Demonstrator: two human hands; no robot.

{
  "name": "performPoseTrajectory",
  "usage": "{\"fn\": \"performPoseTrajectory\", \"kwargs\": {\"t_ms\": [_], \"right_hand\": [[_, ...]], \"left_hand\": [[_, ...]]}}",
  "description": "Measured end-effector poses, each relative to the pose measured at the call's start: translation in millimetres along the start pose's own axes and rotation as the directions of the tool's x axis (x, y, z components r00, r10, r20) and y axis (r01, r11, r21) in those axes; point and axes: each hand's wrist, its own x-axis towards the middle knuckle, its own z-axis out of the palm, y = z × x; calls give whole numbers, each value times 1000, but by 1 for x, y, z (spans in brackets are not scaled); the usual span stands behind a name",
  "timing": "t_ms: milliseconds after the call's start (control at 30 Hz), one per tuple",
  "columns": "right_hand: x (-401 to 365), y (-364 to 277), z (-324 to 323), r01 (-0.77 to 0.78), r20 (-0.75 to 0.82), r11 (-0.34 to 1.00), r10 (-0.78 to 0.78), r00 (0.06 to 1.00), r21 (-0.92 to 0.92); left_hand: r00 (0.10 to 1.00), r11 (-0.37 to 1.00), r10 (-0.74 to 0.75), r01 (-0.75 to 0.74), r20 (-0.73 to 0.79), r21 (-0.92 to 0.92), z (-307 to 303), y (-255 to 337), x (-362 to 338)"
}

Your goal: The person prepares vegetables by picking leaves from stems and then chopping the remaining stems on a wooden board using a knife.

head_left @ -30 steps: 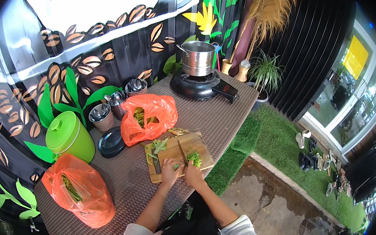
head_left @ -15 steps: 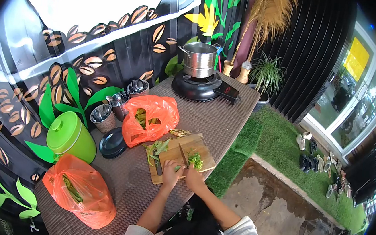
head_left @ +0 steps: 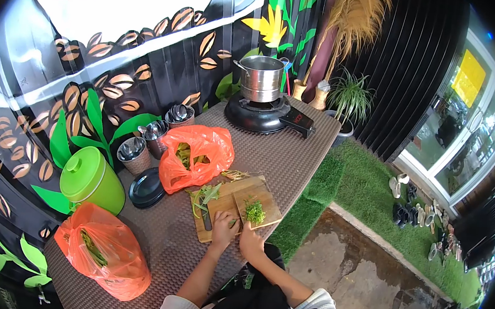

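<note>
A wooden cutting board (head_left: 255,189) lies near the table's front edge. My right hand (head_left: 251,243) is closed round the handle of a knife (head_left: 238,205), its blade pointing away from me over the board. Just right of the blade sits a small pile of finely chopped greens (head_left: 255,213). My left hand (head_left: 224,229) rests on the board left of the knife, fingers curled over a bit of green stalk that is mostly hidden. Leafy stems (head_left: 203,199) lie across the board's left edge.
Behind the board stands an orange plastic bag (head_left: 210,145) with greens; another orange bag (head_left: 111,260) is at the left. A green lidded bucket (head_left: 95,179), dark plates (head_left: 147,187) and utensil cups (head_left: 135,156) line the wall. A metal pot (head_left: 261,82) sits on a black stove (head_left: 254,117).
My right hand and the knife have shifted slightly left and toward me, showing more of the chopped pile. My left hand stays in nearly the same place.
</note>
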Motion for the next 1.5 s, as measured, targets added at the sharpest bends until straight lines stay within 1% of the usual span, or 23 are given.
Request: {"fn": "performPoseTrajectory", "kwargs": {"t_ms": [67,100,133,200,333,367,400,467,533,667,733,867,933,967,1033,1067,1133,1167,1233,1333,1400,1467,1500], "right_hand": [[9,-1,2,-2,-8,1000,2,1000,15],[13,1,-3,58,-20,998,-58,998,9],[16,3,-7,54,-21,999,-53,998,11],[21,5,-16,89,52,996,-90,995,29],[3,1,-11,102,-14,995,-102,995,17],[1,-2,-7,48,18,999,-48,999,26],[0,-4,-4,-7,52,999,5,999,34],[9,-2,-2,-19,64,999,16,998,43],[18,2,-1,67,-2,998,-67,998,-9],[12,3,-6,73,-10,996,-72,997,56],[-2,-3,-10,32,36,999,-33,999,37],[4,-7,-7,-17,68,999,15,998,39],[18,-1,-4,82,-22,997,-82,996,-16],[21,4,-3,80,-26,997,-81,996,-15],[24,8,-9,101,62,993,-106,992,68],[19,7,-6,105,61,992,-109,992,68],[0,3,-2,102,-78,994,-98,992,42],[-4,-4,-6,-5,39,998,3,999,60],[-1,-8,-2,6,24,999,-7,1000,49],[12,-5,-7,29,17,999,-30,999,29],[20,3,-13,139,28,989,-140,990,56],[16,5,-9,123,62,990,-127,990,69],[7,2,-6,110,-15,993,-109,994,47]], "left_hand": [[1000,1000,-3,3,16,-8,1,-6,-1],[1000,998,-25,25,18,-51,0,-6,0],[999,994,-44,46,22,-95,1,-5,0],[998,995,-55,56,13,-84,1,-2,2],[994,992,-108,108,-2,-60,-2,-2,4],[994,992,-110,110,-5,-63,-1,-3,4],[996,995,-84,84,-3,-58,-2,-4,3],[998,997,-57,57,3,-53,-2,-6,0],[1000,999,3,-2,8,-49,-3,-4,-2],[1000,1000,4,-4,8,-11,-4,1,-5],[1000,1000,22,-22,-8,-17,-2,-1,-8],[998,998,54,-54,-7,-9,-3,-2,-6],[1000,999,4,-4,1,-34,-4,-2,-6],[1000,999,9,-9,2,-34,-4,-2,-5],[999,997,-33,35,28,-75,-5,-3,-4],[999,997,-32,34,24,-74,-5,-3,-5],[989,977,-140,145,44,-155,-8,3,-2],[990,977,-137,142,42,-157,-8,4,-1],[998,996,-62,64,33,-66,-8,3,-3],[997,995,-74,76,33,-61,-9,7,-6],[997,995,-70,72,33,-64,-8,4,-7],[997,995,-70,72,25,-63,-7,-3,-8],[995,989,-94,97,31,-114,-8,-4,-6]]}}
